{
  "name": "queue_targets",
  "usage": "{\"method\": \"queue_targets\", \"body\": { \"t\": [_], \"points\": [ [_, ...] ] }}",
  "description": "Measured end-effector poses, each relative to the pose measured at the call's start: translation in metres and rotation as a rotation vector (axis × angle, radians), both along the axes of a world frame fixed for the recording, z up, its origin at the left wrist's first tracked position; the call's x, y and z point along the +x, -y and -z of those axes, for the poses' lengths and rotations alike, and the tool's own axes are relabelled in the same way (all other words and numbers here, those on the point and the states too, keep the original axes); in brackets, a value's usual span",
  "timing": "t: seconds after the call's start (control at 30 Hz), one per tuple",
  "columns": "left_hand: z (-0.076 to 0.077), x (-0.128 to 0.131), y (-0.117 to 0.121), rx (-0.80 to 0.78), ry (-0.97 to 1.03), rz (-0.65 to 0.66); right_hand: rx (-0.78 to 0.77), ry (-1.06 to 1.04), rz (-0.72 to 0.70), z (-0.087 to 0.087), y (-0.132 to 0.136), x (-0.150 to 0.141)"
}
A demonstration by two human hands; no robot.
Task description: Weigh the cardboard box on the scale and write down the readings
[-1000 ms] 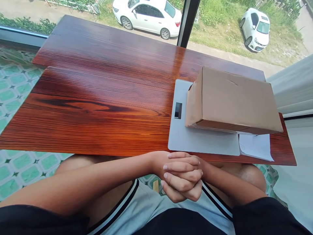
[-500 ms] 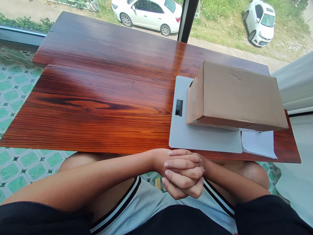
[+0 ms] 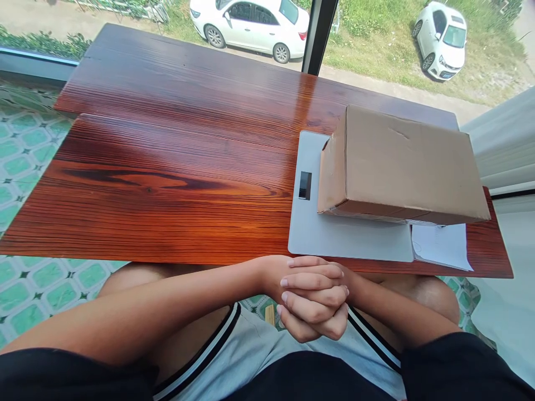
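Note:
My left hand and my right hand are clasped together in front of the table's near edge, above my lap. The fingers are interlaced and closed, with no object showing between them. Just beyond them on the table lies a flat, pale scale with a small dark display. A closed brown cardboard box rests on the scale and covers much of it. White paper sheets lie at the scale's right side, partly beneath the box. Neither hand touches the scale, box or paper.
The glossy reddish-brown wooden table stands against a window with a dark frame post. A pale curtain hangs at the right. Green patterned tiles cover the floor. Two white cars are parked outside.
The view has shifted very slightly. Both hands stay clasped in the same place, and the box, scale and paper have not moved.

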State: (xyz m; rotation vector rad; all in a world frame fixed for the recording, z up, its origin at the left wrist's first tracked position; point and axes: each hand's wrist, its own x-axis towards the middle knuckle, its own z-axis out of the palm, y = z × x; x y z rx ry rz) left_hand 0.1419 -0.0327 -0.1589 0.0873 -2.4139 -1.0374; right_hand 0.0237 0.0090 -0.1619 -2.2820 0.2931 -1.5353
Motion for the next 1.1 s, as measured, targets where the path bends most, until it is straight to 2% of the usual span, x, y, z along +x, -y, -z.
{"method": "queue_targets", "body": {
  "t": [0.1,0.23,0.33,0.43,0.6,0.77,0.87,0.97,1.1],
  "points": [
    [-0.004,-0.001,-0.001,0.036,0.018,-0.014,0.065,0.018,0.022,0.002,-0.002,0.002],
    [-0.006,-0.001,-0.002,0.124,0.098,-0.029,0.020,0.039,-0.034,0.006,0.001,0.004],
    [-0.006,-0.001,-0.002,0.094,0.072,-0.024,0.024,0.046,-0.035,0.008,0.004,0.005],
    [-0.003,-0.001,-0.001,0.065,0.036,-0.027,0.023,0.073,-0.040,0.008,0.005,0.006],
    [0.005,0.002,0.002,0.151,0.107,-0.038,0.026,0.060,-0.032,0.008,0.003,0.006],
    [0.001,0.002,0.001,0.115,0.112,-0.016,0.024,0.075,0.001,0.007,0.002,0.007],
    [-0.001,0.001,0.000,0.048,0.049,-0.012,-0.002,0.073,0.013,0.003,0.001,0.007],
    [0.006,0.002,0.002,-0.014,-0.008,0.003,0.006,0.086,0.022,-0.001,-0.001,0.006],
    [0.022,0.006,0.008,0.022,0.036,0.004,0.042,0.101,0.006,-0.004,-0.003,0.007]
  ]
}}
